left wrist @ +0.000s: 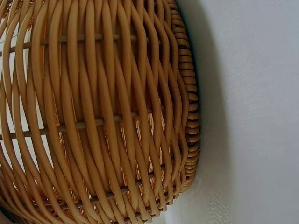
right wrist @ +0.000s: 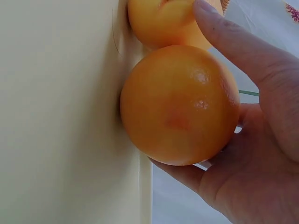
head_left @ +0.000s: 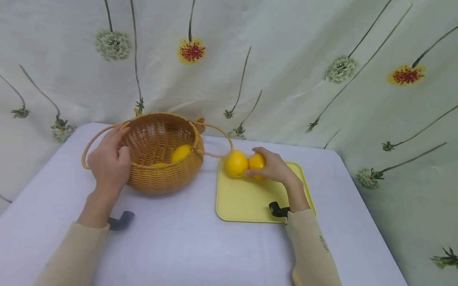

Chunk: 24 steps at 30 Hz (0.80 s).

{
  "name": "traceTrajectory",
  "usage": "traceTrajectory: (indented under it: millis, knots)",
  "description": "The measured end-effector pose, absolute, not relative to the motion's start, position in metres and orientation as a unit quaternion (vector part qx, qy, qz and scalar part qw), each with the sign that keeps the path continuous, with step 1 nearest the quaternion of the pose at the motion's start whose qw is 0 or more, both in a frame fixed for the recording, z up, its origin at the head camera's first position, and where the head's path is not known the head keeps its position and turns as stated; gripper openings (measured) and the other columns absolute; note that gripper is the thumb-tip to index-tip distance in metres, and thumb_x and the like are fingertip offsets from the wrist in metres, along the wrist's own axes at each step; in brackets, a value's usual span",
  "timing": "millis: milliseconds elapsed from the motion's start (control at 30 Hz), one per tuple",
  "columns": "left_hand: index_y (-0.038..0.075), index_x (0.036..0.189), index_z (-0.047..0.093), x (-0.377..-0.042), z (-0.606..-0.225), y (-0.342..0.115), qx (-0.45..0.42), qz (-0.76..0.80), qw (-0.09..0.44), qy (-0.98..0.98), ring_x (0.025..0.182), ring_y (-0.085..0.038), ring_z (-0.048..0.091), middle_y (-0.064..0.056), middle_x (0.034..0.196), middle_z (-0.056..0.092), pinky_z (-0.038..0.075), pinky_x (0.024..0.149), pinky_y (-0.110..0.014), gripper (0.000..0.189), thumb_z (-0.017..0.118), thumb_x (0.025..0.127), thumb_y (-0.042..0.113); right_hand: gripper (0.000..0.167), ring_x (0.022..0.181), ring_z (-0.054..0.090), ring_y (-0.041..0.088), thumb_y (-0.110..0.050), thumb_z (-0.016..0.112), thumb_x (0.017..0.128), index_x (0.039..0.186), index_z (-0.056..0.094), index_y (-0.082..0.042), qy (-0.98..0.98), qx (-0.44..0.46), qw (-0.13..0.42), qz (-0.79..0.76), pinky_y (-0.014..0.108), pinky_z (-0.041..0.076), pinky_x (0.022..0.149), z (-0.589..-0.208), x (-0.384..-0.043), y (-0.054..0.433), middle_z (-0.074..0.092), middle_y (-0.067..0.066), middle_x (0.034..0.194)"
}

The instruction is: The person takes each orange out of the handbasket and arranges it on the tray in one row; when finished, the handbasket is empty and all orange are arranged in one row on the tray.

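Observation:
A brown wicker basket with two loop handles holds yellow fruit. My left hand grips its left rim beside the handle, the thumb on the near side; the left wrist view shows only the woven wall. On a yellow tray, my right hand curls around an orange, thumb on the near side and fingers beyond it. Touching that orange on its left is a larger yellow round fruit. The right wrist view shows the orange close up, the thumb reaching past it to the other fruit.
A white cloth covers the table. Behind it hangs a flower-printed curtain. The basket's right handle reaches over to the tray's back left corner. A dark wrist mount sits above the tray's front edge.

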<state>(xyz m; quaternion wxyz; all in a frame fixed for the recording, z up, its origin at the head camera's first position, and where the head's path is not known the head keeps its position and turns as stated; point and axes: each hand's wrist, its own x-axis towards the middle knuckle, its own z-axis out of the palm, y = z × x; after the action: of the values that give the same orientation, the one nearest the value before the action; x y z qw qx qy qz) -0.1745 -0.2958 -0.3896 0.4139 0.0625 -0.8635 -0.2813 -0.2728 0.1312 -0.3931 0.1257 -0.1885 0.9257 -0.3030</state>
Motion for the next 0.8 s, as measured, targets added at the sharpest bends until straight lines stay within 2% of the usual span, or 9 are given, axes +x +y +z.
traceTrajectory:
  millis: [267, 367, 467, 567, 800]
  knots:
    - [0.003, 0.133, 0.072, -0.175, -0.388, -0.295, 0.058, -0.28, 0.414, -0.864, 0.12, -0.044, 0.069, -0.015, 0.141, 0.068, 0.026, 0.054, -0.032, 0.056, 0.041, 0.087, 0.012, 0.092, 0.116, 0.06, 0.031, -0.051, 0.083, 0.085, 0.159, 0.044, -0.012, 0.926, -0.188, 0.117, -0.305, 0.05, 0.05, 0.103, -0.395, -0.272, 0.132, 0.06, 0.015, 0.147]
    - [0.004, 0.133, 0.072, -0.175, -0.389, -0.296, 0.059, -0.279, 0.411, -0.866, 0.118, -0.044, 0.07, -0.015, 0.141, 0.068, 0.026, 0.053, -0.034, 0.056, 0.04, 0.087, 0.012, 0.09, 0.115, 0.061, 0.031, -0.05, 0.083, 0.086, 0.158, 0.044, -0.011, 0.926, -0.192, 0.114, -0.304, 0.049, 0.051, 0.102, -0.396, -0.272, 0.132, 0.06, 0.015, 0.146]
    - [0.004, 0.133, 0.071, -0.174, -0.39, -0.296, 0.059, -0.28, 0.411, -0.865, 0.108, -0.045, 0.071, -0.015, 0.142, 0.068, 0.024, 0.051, -0.035, 0.056, 0.04, 0.088, 0.012, 0.09, 0.115, 0.061, 0.031, -0.048, 0.084, 0.085, 0.157, 0.045, -0.01, 0.925, -0.195, 0.109, -0.307, 0.05, 0.051, 0.102, -0.394, -0.271, 0.131, 0.06, 0.015, 0.146]
    - [0.003, 0.133, 0.071, -0.173, -0.39, -0.296, 0.058, -0.28, 0.413, -0.865, 0.103, -0.046, 0.071, -0.015, 0.142, 0.068, 0.024, 0.051, -0.036, 0.056, 0.04, 0.088, 0.012, 0.091, 0.12, 0.061, 0.032, -0.046, 0.085, 0.085, 0.157, 0.045, -0.009, 0.922, -0.202, 0.098, -0.316, 0.05, 0.05, 0.106, -0.395, -0.27, 0.13, 0.058, 0.015, 0.15]
    - [0.003, 0.133, 0.072, -0.172, -0.389, -0.295, 0.056, -0.282, 0.417, -0.862, 0.104, -0.046, 0.072, -0.015, 0.142, 0.068, 0.022, 0.052, -0.035, 0.056, 0.04, 0.087, 0.012, 0.092, 0.139, 0.055, 0.035, -0.048, 0.086, 0.084, 0.158, 0.045, -0.011, 0.915, -0.213, 0.054, -0.337, 0.054, 0.043, 0.115, -0.393, -0.268, 0.122, 0.052, 0.015, 0.158]
